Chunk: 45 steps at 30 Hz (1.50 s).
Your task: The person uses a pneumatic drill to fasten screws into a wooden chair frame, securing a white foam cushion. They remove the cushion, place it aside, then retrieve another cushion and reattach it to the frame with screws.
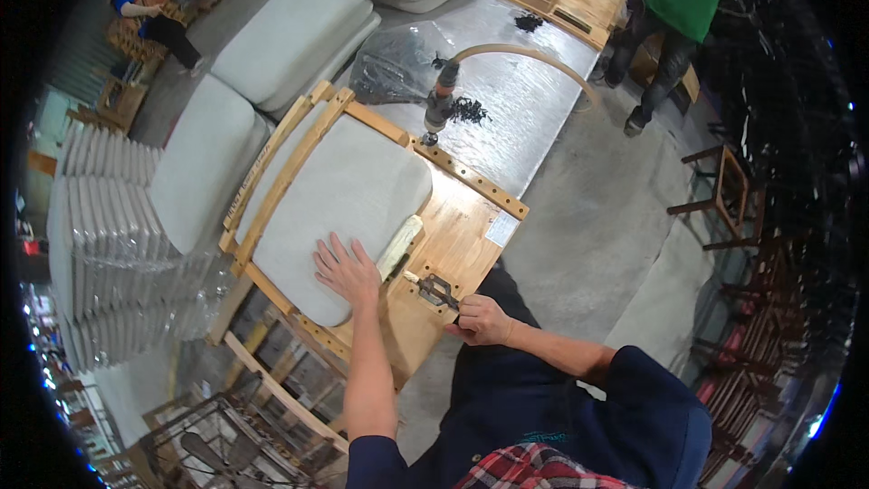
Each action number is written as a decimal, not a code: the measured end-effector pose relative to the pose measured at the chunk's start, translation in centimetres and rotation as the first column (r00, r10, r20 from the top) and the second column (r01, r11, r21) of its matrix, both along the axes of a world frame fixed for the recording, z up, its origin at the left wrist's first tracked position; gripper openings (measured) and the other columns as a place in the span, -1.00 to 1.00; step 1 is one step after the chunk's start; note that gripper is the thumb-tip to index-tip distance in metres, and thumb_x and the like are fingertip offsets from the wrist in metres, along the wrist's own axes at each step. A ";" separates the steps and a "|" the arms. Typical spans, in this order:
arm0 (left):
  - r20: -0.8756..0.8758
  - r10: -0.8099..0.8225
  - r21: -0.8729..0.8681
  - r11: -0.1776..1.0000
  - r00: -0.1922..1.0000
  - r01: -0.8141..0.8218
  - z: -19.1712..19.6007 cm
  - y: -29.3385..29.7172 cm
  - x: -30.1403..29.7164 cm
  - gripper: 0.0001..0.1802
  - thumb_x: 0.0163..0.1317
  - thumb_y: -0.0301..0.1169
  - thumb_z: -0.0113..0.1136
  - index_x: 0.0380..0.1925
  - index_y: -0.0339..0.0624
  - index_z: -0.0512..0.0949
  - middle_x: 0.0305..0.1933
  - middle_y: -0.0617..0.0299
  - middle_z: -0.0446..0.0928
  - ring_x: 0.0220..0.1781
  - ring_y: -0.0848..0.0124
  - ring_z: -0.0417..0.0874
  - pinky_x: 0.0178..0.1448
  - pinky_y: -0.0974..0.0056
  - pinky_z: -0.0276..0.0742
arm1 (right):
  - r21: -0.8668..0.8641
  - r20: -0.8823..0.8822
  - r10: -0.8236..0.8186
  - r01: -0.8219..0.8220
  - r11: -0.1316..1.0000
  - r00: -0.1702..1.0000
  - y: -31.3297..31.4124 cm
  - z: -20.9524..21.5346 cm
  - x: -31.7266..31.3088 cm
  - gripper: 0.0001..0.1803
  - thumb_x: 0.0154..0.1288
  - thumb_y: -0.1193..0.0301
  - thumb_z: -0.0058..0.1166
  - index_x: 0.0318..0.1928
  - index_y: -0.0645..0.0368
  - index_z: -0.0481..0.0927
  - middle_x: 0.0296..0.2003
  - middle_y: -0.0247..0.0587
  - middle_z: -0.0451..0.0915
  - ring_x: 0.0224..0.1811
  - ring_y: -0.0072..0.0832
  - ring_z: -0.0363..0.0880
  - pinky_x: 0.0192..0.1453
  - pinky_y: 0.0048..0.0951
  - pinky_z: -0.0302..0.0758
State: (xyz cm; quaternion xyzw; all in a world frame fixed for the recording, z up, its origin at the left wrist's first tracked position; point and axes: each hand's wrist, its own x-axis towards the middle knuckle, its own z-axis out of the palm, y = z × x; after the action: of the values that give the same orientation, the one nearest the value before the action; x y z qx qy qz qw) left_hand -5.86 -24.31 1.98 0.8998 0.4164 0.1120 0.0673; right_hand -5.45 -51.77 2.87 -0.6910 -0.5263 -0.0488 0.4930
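Person's torso in dark blue fills the lower centre of the frame; both forearms reach up to a wooden jig (471, 235) at centre. Grey cushion (344, 190) lies seated in the jig between curved wooden rails (281, 163). Left hand (347, 269) is flat on the cushion's lower edge, fingers spread. Right hand (480, 319) is curled into a fist beside a metal clamp (437, 290) at the jig's lower corner; what it pinches cannot be told. Judged: cushion placed, fastening not yet done. Pneumatic driver (440, 104) hangs unused above the jig. Clear bag (389, 63), upper centre: contents unclear.
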 end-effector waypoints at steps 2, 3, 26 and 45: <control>-0.002 0.002 0.036 0.999 1.000 -0.002 0.0 0.2 -0.1 -0.36 0.53 0.05 -0.10 0.45 -0.08 0.38 0.57 -0.09 0.23 0.58 -0.13 0.16 0.53 -0.38 0.07 | 0.015 -0.032 0.002 -0.002 1.000 0.999 0.0 0.2 -0.1 -0.48 0.08 0.46 0.47 -0.68 0.05 0.27 -0.62 -0.31 0.29 -0.55 -0.33 0.40 -0.51 -0.24 0.33; -0.007 0.001 0.036 0.999 1.000 0.000 -0.3 0.2 0.0 -0.36 0.53 0.04 -0.10 0.45 -0.08 0.38 0.57 -0.09 0.23 0.58 -0.12 0.16 0.53 -0.37 0.07 | 0.015 -0.044 0.005 -0.004 1.000 0.999 -0.1 0.2 -0.1 -0.50 0.09 0.45 0.46 -0.68 0.05 0.29 -0.62 -0.31 0.31 -0.54 -0.33 0.41 -0.50 -0.23 0.35; 0.095 -0.146 0.027 0.989 0.985 0.144 -1.4 3.2 -1.5 -0.42 0.57 -0.18 -0.02 0.39 -0.39 0.40 0.48 -0.20 0.35 0.52 -0.05 0.32 0.60 0.02 0.14 | 0.575 -0.587 0.264 0.165 0.801 0.765 0.6 -2.4 -2.7 -0.62 0.26 0.28 0.34 -0.64 0.11 0.53 -0.75 -0.16 0.46 -0.69 -0.15 0.52 -0.55 -0.19 0.43; 0.077 -0.115 0.118 0.987 0.990 0.105 -1.7 3.9 -2.7 -0.44 0.52 -0.17 0.06 0.39 -0.25 0.45 0.47 -0.18 0.37 0.54 -0.04 0.27 0.61 -0.01 0.10 | 0.347 -0.667 0.114 0.172 0.922 0.736 1.4 -0.3 -2.9 -0.62 0.31 0.28 0.30 -0.62 0.07 0.54 -0.77 -0.18 0.48 -0.73 -0.21 0.54 -0.61 -0.23 0.48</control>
State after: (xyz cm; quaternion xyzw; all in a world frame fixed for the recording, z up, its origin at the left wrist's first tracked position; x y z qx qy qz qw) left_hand -8.54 -20.45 0.23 0.9184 0.3557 0.1690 0.0392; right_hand -8.39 -50.33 2.52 -0.5583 -0.2798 0.0951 0.7752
